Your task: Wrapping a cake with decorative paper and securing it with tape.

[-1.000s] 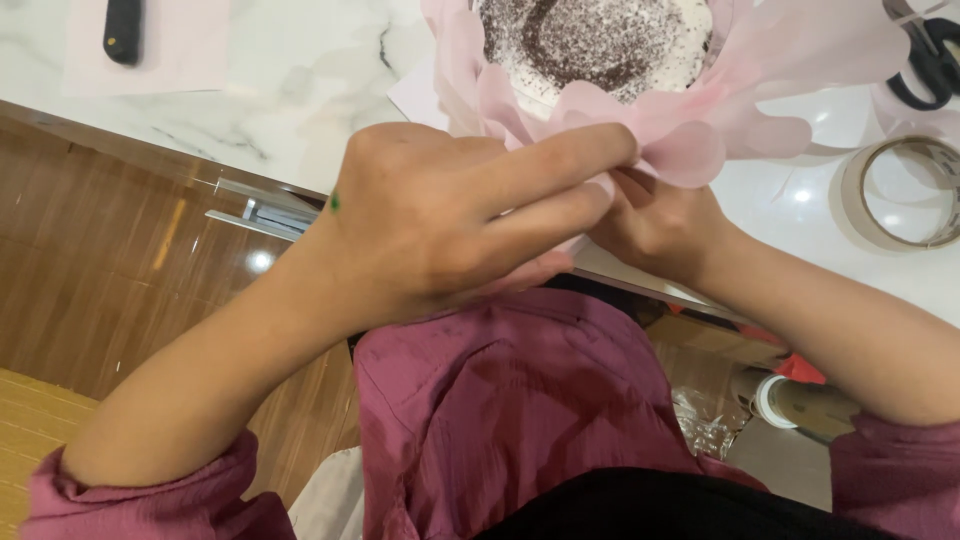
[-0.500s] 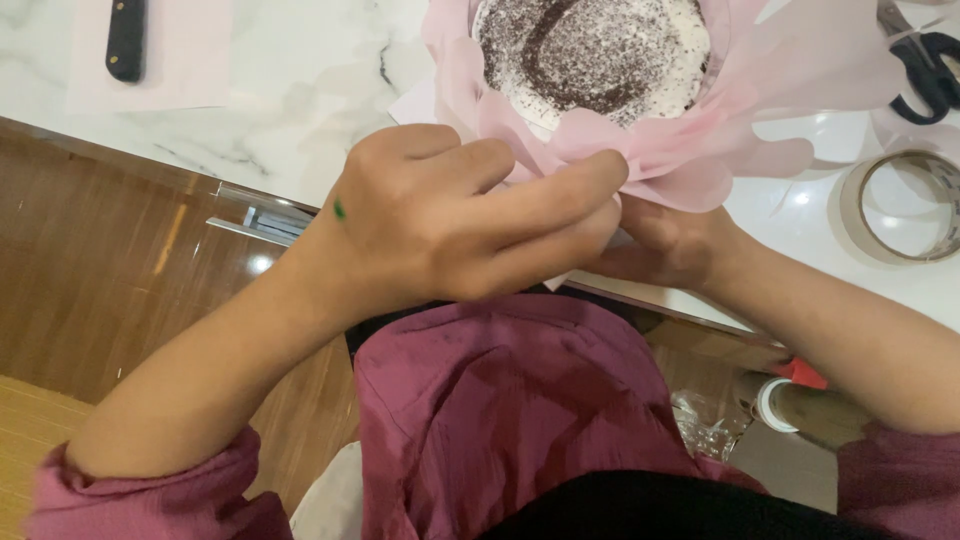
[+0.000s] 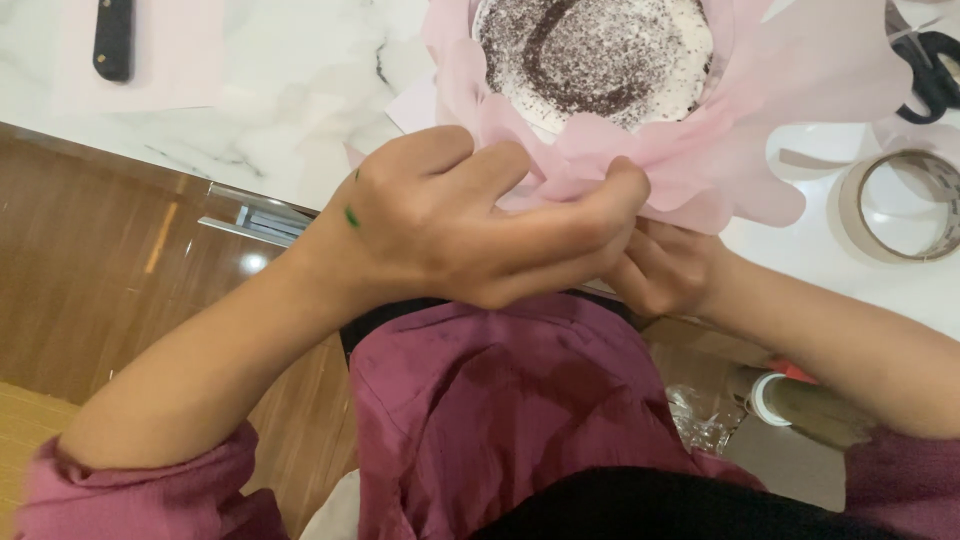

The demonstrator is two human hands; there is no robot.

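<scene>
Marble counter (image 3: 250, 90), near edge: crumb-topped cake (image 3: 595, 55) collared in pink tissue paper (image 3: 700, 150). Left hand (image 3: 470, 225) and right hand (image 3: 665, 270) fingers pinch the paper's pleats together, apparently to hold the ruffle. Tape roll (image 3: 900, 205) at right edge.

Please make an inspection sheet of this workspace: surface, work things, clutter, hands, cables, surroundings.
Surface: white marble counter, wooden front below.
Work things: round cake with dark crumbs on top, wrapped in pink paper.
Clutter: tape roll at right; black scissors at top right; black handle at top left.
Hands: left hand and right hand both pinch the near edge of the pink paper.
Cables: nothing seen.
Surroundings: bottle low at right; person's maroon shirt.
</scene>
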